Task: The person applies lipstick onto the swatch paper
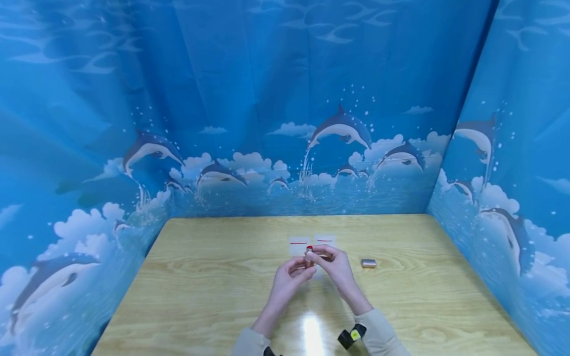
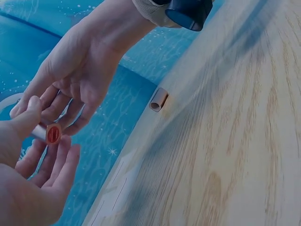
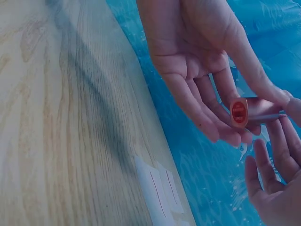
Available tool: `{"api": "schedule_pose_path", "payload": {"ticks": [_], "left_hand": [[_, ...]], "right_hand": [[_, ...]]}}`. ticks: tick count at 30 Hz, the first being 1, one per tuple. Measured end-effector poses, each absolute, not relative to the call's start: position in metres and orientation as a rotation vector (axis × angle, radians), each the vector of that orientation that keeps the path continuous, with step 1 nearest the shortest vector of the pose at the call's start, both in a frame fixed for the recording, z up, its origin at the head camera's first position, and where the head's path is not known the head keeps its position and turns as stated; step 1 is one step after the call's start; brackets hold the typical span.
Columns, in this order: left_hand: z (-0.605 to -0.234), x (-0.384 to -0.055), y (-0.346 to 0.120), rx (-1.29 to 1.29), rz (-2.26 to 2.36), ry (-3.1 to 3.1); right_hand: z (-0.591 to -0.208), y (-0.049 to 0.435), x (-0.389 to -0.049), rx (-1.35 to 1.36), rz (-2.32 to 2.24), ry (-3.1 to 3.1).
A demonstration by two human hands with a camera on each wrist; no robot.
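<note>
In front of me both hands hold a lipstick (image 1: 309, 250) upright over the table, its red tip showing at the top. The left hand (image 1: 286, 286) grips the lower part between thumb and fingers. Higher up, the right hand (image 1: 337, 270) pinches it. A red oval label marks the base of the lipstick (image 2: 42, 133) (image 3: 256, 111)'s metallic tube in the right wrist view. The shiny lipstick cap (image 1: 368, 263) lies on its side to the right of the hands; its hollow end shows in the left wrist view.
Two white paper pieces (image 1: 299, 242), each with a red line, lie on the wood-grain table (image 1: 213, 277) just beyond the hands. Blue dolphin-printed curtains (image 1: 249, 99) enclose the back and sides. A black device (image 1: 352, 336) is strapped at the right wrist.
</note>
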State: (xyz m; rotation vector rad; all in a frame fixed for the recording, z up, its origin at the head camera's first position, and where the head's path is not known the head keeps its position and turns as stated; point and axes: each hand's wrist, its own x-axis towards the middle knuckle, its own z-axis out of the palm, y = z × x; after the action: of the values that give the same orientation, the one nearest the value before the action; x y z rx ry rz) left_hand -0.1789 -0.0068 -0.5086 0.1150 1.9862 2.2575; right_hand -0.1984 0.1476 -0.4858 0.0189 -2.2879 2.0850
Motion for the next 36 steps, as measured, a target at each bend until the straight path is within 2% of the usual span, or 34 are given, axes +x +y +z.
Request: {"api": "schedule_pose_path", "payload": {"ticks": [6,19,28,36], "left_hand": [[-0.5076,-0.1784,-0.0055,0.074,2.254,2.081],[-0.5094,-0.1823,-0.0111,0.267,2.279,1.768],[-0.5068,-0.1804,-0.0070,0.096,2.319,1.909],[-0.5069,-0.1799,-0.0100,0.152,2.279,1.899]], "right_hand": [[-0.4852,0.1462,-0.1990,0.036,2.068,-2.290],[-0.4823,0.1487,-0.1988,0.052,2.080,-2.337],[-0.4825,0.1465,-0.2009,0.041,2.122,-2.274],[-0.4823,0.1469,-0.1986,0.016,2.042,-2.346]]}}
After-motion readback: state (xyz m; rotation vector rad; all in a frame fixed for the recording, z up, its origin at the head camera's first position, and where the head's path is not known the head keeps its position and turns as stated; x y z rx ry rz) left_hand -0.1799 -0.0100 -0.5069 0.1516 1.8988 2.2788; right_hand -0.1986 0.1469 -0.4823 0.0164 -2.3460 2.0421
